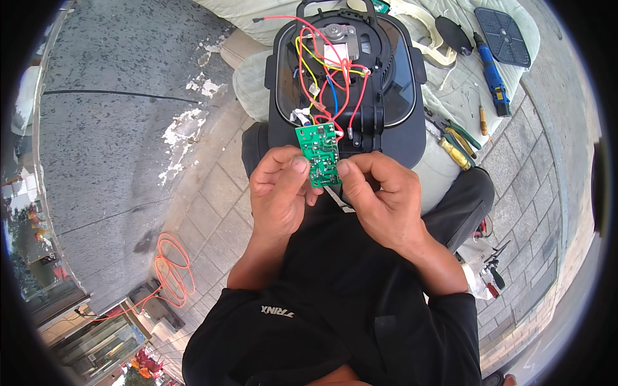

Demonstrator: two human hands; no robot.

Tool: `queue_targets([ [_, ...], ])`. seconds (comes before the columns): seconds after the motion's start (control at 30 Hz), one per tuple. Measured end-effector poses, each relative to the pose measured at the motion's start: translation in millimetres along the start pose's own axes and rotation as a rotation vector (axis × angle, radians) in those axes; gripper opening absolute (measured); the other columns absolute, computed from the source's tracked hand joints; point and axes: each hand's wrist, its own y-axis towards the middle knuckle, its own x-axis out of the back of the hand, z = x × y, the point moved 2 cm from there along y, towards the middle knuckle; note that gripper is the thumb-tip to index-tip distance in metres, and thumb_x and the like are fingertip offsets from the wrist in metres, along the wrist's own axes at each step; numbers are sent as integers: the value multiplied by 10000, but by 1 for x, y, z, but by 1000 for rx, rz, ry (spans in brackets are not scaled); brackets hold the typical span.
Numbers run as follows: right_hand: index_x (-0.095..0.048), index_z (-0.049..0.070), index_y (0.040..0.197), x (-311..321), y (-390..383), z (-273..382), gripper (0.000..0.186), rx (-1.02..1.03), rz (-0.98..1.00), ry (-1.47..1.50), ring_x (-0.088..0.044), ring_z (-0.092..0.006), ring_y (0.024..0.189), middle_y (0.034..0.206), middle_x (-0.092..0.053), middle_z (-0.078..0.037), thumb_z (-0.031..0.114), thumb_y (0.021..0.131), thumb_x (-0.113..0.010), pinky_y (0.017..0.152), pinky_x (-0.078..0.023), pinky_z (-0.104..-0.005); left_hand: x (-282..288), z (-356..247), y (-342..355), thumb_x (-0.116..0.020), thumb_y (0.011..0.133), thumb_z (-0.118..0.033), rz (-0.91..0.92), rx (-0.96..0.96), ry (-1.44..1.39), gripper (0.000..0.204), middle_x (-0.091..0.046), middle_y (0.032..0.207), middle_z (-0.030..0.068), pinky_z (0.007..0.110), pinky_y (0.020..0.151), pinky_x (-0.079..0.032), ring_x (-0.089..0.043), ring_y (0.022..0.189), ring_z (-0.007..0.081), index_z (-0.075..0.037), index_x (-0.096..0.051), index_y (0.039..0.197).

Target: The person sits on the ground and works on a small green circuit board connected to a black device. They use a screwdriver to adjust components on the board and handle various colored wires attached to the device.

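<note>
While both hands are taking only the long sides, the left grip and the right grip are pinching a circuit board between thumb and fingers, probably to leave its face open to view. The board is hovering over the near edge of a black appliance part, perhaps because the wires that seem to be joining its far end are allowing little reach. It is showing a bright green, oblong face, dotted with silvery solder joints, and is tilting slightly. Those wires, red, yellow and blue, are looping over the open appliance part. Farther out, a yellow-handled screwdriver and pliers are lying near the right edge of a pale quilted cloth, presumably for easy reach; a blue tool is resting farther along that edge, below a black perforated plate at the far right corner.
</note>
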Motion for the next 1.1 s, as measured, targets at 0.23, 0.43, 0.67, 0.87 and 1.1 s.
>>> queue_targets([
  [0.23,-720,-13,947,0,1,-2,101,19,-6,-27,-669,-227,679,801,-695,-135,87,956,-725,607,-517,-331,-4,-1,-1,-643,1026,-115,-13,11,-43,152,-733,945,119,245,525,-482,-658,681,131,1,-636,1124],
  [0.43,-721,-12,948,0,1,0,93,23,-6,-35,-665,-215,664,803,-697,-134,81,949,-732,589,-513,-325,4,3,0,-579,1052,-173,19,1,-2,188,-731,1015,217,273,496,-507,-673,692,185,-6,-618,1129],
  [0.67,-723,-12,938,-1,1,1,95,57,-16,-28,-668,-222,668,805,-700,-134,82,944,-736,592,-515,-330,-1,0,0,-603,1044,-152,-16,25,-27,177,-736,975,167,264,515,-497,-658,673,153,8,-625,1115],
  [0.87,-721,-19,923,-2,2,3,103,55,-1,-37,-666,-240,670,802,-704,-132,82,935,-737,599,-518,-344,3,1,1,-542,1063,-180,-4,9,-3,213,-737,966,202,279,497,-506,-663,658,184,13,-612,1121],
  [1.1,-715,-16,923,-3,2,3,107,54,14,-25,-663,-238,678,802,-704,-123,88,939,-738,599,-517,-344,2,0,1,-533,1065,-180,-22,18,1,223,-734,921,173,278,492,-502,-655,645,177,16,-617,1131],
])
